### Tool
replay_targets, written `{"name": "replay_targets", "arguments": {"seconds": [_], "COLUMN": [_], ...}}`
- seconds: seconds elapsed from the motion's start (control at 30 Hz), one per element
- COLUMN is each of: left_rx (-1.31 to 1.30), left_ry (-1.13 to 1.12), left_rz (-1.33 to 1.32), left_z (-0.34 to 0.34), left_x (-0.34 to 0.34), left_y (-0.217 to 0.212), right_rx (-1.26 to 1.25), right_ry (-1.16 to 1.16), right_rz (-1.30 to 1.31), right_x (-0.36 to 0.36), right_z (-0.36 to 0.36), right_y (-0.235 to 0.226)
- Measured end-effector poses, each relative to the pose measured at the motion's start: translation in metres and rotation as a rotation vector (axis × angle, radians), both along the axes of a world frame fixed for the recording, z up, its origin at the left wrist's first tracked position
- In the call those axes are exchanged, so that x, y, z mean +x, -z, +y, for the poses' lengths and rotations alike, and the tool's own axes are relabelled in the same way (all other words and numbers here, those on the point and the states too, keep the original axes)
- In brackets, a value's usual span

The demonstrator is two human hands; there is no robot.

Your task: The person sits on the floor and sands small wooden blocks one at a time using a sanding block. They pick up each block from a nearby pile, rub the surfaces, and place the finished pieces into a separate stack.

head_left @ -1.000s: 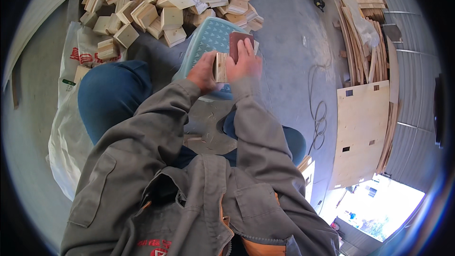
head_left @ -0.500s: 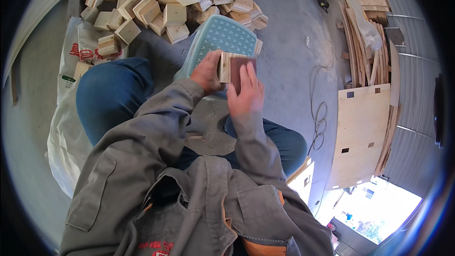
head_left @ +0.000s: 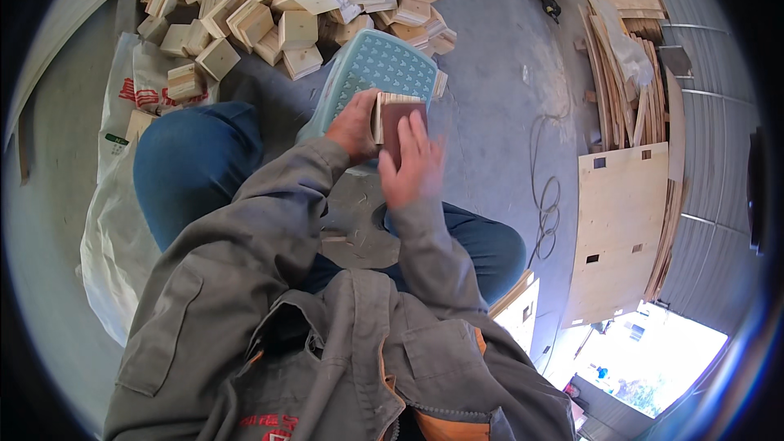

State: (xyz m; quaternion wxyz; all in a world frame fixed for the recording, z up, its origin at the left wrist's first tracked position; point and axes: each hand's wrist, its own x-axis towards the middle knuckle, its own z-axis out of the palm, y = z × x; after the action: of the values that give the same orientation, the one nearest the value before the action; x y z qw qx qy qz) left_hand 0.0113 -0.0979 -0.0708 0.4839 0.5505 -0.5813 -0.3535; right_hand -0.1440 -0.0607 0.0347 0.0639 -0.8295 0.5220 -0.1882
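Over the near edge of a light-blue plastic stool (head_left: pixel 382 65), my left hand (head_left: pixel 352 126) grips a pale plywood block (head_left: pixel 377 121) from its left side, its layered edges showing. A flat reddish-brown sanding block (head_left: pixel 394 121) lies against the block's right face. My right hand (head_left: pixel 413 170) holds this brown piece, fingers laid along its face and thumb at its near side. The right fingertips are slightly smeared by motion. The sanding block hides much of the plywood block.
A heap of plywood blocks (head_left: pixel 298 28) covers the floor beyond the stool. White plastic sacking (head_left: pixel 110 220) lies at left. Rightward are a coiled cable (head_left: pixel 549 216), a power tool (head_left: pixel 545 0), stacked boards (head_left: pixel 625 90) and a plywood sheet with square holes (head_left: pixel 621 229).
My right hand and the sanding block have shifted left and slightly nearer across the plywood block, now covering more of it. My left hand keeps its grip.
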Motion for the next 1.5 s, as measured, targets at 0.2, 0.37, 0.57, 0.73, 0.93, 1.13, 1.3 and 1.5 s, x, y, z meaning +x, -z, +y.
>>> {"name": "replay_targets", "arguments": {"seconds": [0.2,0.37,0.57,0.73,0.93,1.13,1.3,1.5], "left_rx": [-0.041,-0.073,-0.009,-0.062,-0.015,-0.086,0.031,-0.008], "left_ry": [0.012,0.046,0.083,0.021,0.015,-0.005,0.043,0.013], "left_rz": [0.001,0.004,-0.013,0.020,0.021,0.012,0.011,0.026], "left_z": [0.002,0.000,0.001,-0.001,0.002,0.001,0.003,0.000], "left_x": [-0.001,0.000,-0.001,0.003,-0.003,-0.005,0.002,-0.001], "left_y": [-0.008,0.001,-0.015,0.007,-0.003,-0.008,-0.009,-0.010], "right_rx": [-0.038,-0.010,0.083,0.004,-0.011,-0.033,0.047,-0.081], "right_ry": [-0.010,0.049,0.168,0.004,-0.020,-0.002,0.162,0.079], "right_rz": [-0.018,0.003,0.078,0.003,-0.013,-0.011,0.046,0.035], "right_x": [-0.006,0.033,0.051,0.021,-0.015,-0.007,0.022,0.001], "right_z": [0.032,-0.045,-0.095,-0.027,0.044,-0.008,-0.103,-0.100], "right_y": [0.000,0.002,-0.009,0.007,-0.002,-0.002,-0.002,0.019]}}
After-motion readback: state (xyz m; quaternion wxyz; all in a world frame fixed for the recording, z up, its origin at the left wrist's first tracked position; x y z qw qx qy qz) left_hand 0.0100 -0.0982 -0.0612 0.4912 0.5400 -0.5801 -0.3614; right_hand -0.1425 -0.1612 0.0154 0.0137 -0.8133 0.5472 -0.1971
